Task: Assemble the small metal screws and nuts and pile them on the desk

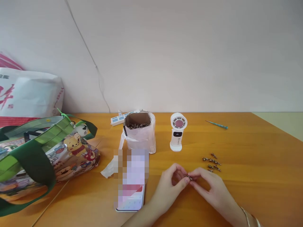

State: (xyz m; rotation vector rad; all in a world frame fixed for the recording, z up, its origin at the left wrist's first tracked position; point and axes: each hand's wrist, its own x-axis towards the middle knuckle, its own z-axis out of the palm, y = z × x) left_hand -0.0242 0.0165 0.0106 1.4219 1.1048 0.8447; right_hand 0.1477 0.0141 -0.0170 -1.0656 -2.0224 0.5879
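Two bare hands are working over the table: you are pinching one small metal part (pixel 190 178) between the fingertips of your left hand (pixel 169 189) and your right hand (pixel 213 189), a narrow grip closed on it from both sides. Just beside your right hand, several similar metal parts (pixel 211 163) are lying loose on the wooden table (pixel 248 195). Farther off, a plastic-lined cardboard box (pixel 139 132) is holding many more, and a white handheld fan (pixel 178 132) is standing to its right.
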